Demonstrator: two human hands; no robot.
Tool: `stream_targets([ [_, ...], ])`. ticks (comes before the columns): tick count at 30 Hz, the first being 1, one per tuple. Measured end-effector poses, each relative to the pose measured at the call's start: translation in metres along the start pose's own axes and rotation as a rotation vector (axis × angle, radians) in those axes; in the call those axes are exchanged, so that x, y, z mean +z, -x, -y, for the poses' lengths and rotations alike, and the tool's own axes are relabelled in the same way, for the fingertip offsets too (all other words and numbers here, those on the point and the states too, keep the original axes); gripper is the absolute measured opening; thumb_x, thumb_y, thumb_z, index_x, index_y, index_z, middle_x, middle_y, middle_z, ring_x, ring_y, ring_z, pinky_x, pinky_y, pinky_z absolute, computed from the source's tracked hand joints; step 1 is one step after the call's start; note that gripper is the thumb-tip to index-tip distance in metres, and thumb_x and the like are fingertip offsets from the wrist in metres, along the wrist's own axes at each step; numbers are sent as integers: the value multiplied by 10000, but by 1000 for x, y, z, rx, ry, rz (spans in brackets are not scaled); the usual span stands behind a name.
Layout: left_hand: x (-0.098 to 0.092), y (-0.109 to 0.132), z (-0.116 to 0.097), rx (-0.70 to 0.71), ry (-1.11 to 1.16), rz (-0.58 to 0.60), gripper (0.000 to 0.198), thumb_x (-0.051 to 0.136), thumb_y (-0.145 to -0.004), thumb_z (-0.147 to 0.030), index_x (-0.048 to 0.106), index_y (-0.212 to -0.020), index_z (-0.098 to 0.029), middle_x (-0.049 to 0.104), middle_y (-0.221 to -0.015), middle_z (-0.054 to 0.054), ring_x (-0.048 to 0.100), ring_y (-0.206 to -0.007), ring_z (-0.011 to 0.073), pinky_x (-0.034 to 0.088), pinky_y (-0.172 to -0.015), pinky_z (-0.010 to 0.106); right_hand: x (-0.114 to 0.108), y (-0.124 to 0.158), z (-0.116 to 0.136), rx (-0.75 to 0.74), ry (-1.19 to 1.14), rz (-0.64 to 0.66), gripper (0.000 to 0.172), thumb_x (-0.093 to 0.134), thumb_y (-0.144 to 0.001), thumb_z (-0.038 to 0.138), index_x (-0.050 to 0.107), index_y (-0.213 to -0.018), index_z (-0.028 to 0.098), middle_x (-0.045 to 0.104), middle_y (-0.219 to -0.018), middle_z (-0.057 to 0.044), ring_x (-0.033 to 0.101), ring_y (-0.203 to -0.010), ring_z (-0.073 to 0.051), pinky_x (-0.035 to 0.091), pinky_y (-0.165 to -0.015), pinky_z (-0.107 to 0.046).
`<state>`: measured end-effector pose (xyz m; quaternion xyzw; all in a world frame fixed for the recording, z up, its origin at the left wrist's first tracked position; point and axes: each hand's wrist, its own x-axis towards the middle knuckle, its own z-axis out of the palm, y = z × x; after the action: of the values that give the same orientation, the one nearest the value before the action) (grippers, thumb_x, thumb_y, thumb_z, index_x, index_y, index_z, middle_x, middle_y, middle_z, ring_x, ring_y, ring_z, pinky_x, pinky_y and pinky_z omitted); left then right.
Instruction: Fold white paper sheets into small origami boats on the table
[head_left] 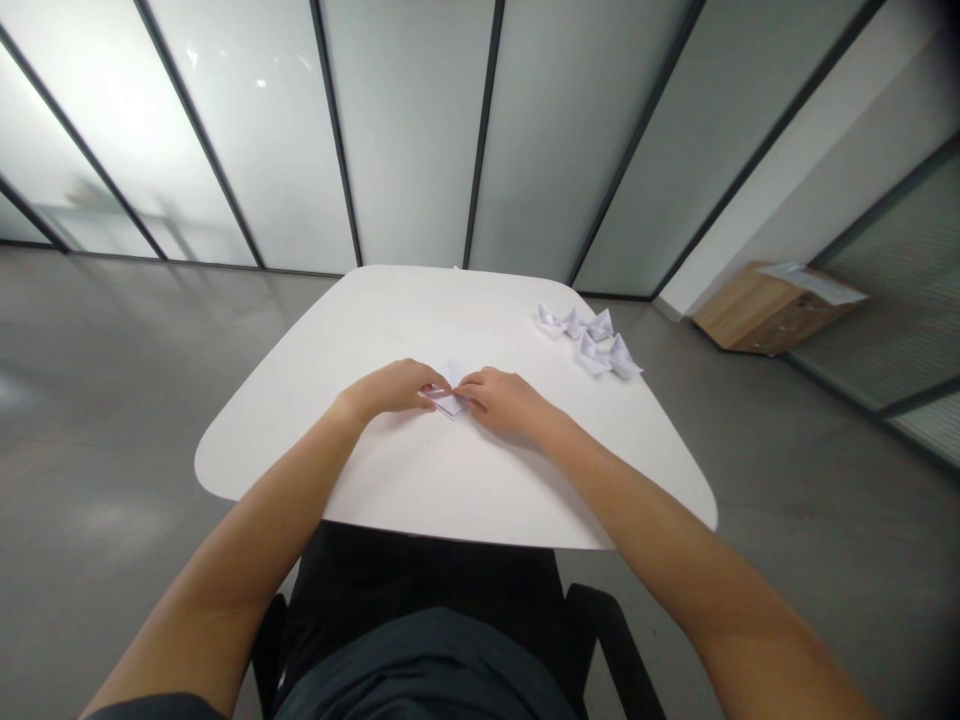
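A small folded piece of white paper [450, 405] is between my two hands, just above or on the white table. My left hand [401, 387] pinches its left side, thumb and fingers closed on the edge. From the right, my right hand [496, 398] has its fingertips pressed together on the paper's right side. The fingertips of both hands nearly meet over its middle, hiding part of the folds. Farther off to the right, several folded white paper boats [589, 340] stand in a cluster.
The white table [390, 480] has rounded corners, and its near edge lies against my lap. A chair armrest [600, 610] shows below right. Frosted glass panels [405, 130] stand behind the table. A wooden cabinet [772, 310] is at the far right on the grey floor.
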<state>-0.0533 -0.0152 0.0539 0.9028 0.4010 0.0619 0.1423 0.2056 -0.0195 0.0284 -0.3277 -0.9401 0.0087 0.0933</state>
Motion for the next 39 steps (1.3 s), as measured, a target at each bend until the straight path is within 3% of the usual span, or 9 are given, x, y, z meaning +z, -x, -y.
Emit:
stream_targets([
  [7, 9, -6, 7, 33, -74, -70, 204, 764, -895, -244, 839, -1078, -294, 830, -1062, 23, 749, -924, 187, 488, -840, 270, -3, -1, 1, 35, -37, 64, 227, 645, -1016, 342, 802, -1171, 288, 792, -1121, -70, 687, -1061, -259, 503, -875, -337],
  [13, 14, -7, 8, 25, -154, -48, 238, 741, -910, -228, 840, -1108, -316, 835, -1076, 23, 766, -952, 209, 501, -844, 287, -2, -3, 2, 51, -61, 86, 199, 668, -1017, 374, 819, -1109, 282, 797, -1035, -83, 716, -1015, -262, 508, -876, -339],
  [20, 12, -6, -1, 55, -167, -50, 224, 693, -885, -157, 850, -961, -298, 833, -968, 27, 754, -869, 210, 500, -839, 301, -6, -3, 7, -10, -42, 97, 175, 665, -1011, 329, 819, -1018, 248, 784, -1048, -104, 690, -1124, -273, 512, -925, -357],
  [27, 9, -4, -7, 45, -180, -46, 202, 692, -896, -189, 838, -998, -283, 831, -995, 23, 751, -881, 193, 506, -843, 288, -9, 0, 13, -14, 23, 54, 251, 664, -1013, 419, 738, -1207, 277, 760, -1219, -71, 662, -1074, -281, 501, -809, -358],
  [32, 17, -10, 1, 41, -188, -94, 231, 638, -943, -176, 822, -1054, -260, 820, -1098, 51, 752, -1003, 223, 509, -895, 314, -5, -1, 10, 35, 40, 41, 391, 677, -1005, 516, 660, -1304, 265, 755, -1185, -108, 632, -1156, -313, 476, -747, -346],
  [39, 19, -11, 3, 29, -179, -115, 252, 592, -973, -210, 804, -1102, -252, 814, -1139, 54, 746, -1040, 218, 516, -924, 309, 4, -10, 2, 36, 100, 21, 356, 653, -1032, 483, 657, -1288, 235, 755, -1190, -111, 627, -1101, -314, 460, -824, -374],
])
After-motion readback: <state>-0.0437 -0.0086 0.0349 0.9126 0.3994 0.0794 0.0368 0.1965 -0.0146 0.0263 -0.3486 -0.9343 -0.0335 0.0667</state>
